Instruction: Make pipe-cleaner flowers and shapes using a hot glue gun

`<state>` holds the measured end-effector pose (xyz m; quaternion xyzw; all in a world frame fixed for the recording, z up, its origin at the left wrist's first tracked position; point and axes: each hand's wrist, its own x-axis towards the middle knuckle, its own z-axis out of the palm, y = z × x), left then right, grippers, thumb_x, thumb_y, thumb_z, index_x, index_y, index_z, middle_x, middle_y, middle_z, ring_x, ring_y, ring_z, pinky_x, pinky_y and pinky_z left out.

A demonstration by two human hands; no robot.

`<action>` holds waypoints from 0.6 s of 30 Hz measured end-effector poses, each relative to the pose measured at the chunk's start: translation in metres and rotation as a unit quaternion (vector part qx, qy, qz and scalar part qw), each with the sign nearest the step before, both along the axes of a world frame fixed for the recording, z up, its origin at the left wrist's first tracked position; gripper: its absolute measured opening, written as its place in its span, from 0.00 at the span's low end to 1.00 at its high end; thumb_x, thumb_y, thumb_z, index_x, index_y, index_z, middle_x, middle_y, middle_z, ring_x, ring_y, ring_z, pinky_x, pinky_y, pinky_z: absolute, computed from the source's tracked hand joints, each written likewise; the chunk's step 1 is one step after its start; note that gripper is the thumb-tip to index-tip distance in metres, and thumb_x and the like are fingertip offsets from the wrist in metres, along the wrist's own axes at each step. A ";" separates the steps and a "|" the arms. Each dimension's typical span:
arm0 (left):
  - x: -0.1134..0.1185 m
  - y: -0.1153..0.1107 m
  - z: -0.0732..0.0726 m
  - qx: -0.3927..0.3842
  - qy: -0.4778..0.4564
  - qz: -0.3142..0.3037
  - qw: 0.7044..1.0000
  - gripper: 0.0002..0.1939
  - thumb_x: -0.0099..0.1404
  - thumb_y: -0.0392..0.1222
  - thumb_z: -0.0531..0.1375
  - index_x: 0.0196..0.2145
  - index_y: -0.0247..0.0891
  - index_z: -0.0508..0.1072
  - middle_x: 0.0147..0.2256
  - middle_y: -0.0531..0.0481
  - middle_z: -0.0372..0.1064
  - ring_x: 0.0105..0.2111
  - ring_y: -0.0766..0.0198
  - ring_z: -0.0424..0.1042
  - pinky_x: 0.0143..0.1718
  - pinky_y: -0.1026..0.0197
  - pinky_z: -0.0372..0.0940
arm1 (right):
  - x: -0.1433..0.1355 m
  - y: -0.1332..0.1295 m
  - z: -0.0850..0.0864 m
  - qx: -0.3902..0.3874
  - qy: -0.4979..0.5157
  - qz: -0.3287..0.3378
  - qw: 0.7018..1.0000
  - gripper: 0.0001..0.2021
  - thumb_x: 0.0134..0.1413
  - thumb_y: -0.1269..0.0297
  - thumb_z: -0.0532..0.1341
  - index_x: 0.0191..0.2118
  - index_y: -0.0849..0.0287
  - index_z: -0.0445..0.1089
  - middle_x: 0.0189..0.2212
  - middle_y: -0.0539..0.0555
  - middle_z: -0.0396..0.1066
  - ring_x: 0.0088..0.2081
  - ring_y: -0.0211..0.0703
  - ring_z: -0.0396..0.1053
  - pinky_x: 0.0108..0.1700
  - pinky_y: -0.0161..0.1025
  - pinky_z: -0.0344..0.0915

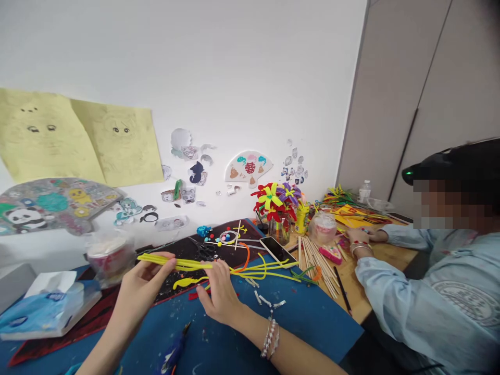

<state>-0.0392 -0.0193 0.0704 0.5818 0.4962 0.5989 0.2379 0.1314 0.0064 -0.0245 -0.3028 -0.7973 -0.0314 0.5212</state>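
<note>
A bundle of yellow pipe cleaners (187, 264) stretches between my two hands above the blue mat. My left hand (146, 281) pinches the bundle near its left end. Closed around its middle is my right hand (221, 291), with a beaded bracelet on the wrist. To the right of that hand the strands fan out, some curved. Just below the bundle lies a twisted yellow pipe cleaner piece (188, 283), and a bit of red shows beside my right hand. Blue-handled pliers (175, 351) rest on the mat nearer to me.
Right of the mat are a phone (276, 251), wooden sticks (318, 263) and a vase of pipe cleaner flowers (278, 203). Black scissors (203, 249) lie behind my hands. A tissue pack (50, 307) sits left. At right, a co-worker's hands (361, 239) are at the table.
</note>
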 end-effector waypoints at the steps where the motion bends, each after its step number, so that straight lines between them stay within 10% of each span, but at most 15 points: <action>1: 0.003 -0.001 -0.001 0.001 -0.013 -0.008 1.000 0.20 0.47 0.52 0.65 0.33 0.36 0.72 0.36 0.47 0.72 0.35 0.56 0.72 0.35 0.61 0.69 | 0.000 0.002 -0.002 -0.004 0.009 -0.004 1.000 0.22 0.56 0.68 0.50 0.57 0.62 0.51 0.48 0.60 0.62 0.50 0.48 0.58 0.55 0.54 0.50; 18: 0.019 -0.009 -0.005 -0.054 -0.035 -0.138 0.988 0.15 0.59 0.51 0.57 0.39 0.38 0.66 0.17 0.58 0.61 0.14 0.73 0.58 0.17 0.70 0.53 | 0.010 0.018 -0.010 0.006 0.015 -0.026 1.000 0.20 0.61 0.72 0.43 0.58 0.61 0.54 0.31 0.57 0.65 0.31 0.43 0.65 0.32 0.39 0.64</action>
